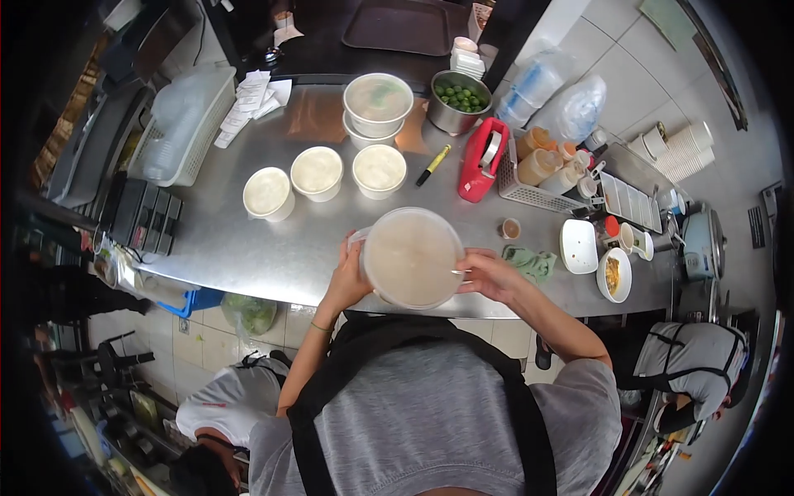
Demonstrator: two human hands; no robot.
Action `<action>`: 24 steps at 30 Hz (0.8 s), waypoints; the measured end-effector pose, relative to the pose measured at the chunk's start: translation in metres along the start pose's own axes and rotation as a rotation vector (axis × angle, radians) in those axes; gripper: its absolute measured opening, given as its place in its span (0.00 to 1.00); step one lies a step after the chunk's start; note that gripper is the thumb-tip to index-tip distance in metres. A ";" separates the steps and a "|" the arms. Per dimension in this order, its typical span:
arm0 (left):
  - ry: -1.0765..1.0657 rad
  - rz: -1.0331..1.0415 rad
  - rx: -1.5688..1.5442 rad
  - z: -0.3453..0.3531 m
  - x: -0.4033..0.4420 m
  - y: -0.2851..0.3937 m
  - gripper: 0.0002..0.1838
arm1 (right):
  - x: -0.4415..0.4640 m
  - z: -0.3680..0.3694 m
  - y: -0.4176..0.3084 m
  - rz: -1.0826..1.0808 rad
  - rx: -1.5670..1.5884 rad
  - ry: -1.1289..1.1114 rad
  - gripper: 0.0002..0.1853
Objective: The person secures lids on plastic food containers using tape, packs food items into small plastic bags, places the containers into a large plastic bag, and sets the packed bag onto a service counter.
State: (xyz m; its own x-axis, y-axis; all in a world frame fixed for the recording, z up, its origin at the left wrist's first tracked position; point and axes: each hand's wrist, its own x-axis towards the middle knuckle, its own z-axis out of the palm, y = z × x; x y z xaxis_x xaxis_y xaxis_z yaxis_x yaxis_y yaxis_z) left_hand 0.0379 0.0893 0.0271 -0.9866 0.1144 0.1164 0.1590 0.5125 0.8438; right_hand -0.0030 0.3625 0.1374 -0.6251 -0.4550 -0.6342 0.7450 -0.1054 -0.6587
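Note:
A large round plastic tub with a cloudy lid (413, 258) is held up over the counter's front edge, close to my body. My left hand (350, 277) grips its left side, with the fingers partly hidden behind the rim. On the right side my right hand (490, 275) holds the tub's edge between thumb and fingers. Just beyond it stand three lidded white bowls: one at left (269, 193), one in the middle (317, 174) and one at right (380, 171). Behind them is a stack of lidded bowls (378, 103).
Right of the bowls lie a marker (433, 165), a red tape dispenser (484, 161), a sauce cup (510, 228) and a green cloth (530, 262). Behind is a pot of limes (459, 101). A bottle basket (538, 186) and white basket (194, 128) flank the steel counter (219, 240). Two people bend nearby.

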 end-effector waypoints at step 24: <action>-0.236 -0.294 -1.244 0.004 -0.012 -0.021 0.33 | 0.107 -0.061 0.089 -0.443 -0.091 0.010 0.10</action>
State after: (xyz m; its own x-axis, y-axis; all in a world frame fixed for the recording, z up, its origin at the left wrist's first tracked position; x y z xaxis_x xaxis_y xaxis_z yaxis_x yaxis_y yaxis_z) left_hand 0.0466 0.0807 0.0054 -0.9279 0.3446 -0.1423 -0.3274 -0.5703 0.7534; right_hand -0.0178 0.3580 -0.0142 -0.8816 -0.3747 -0.2869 0.3821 -0.2100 -0.9000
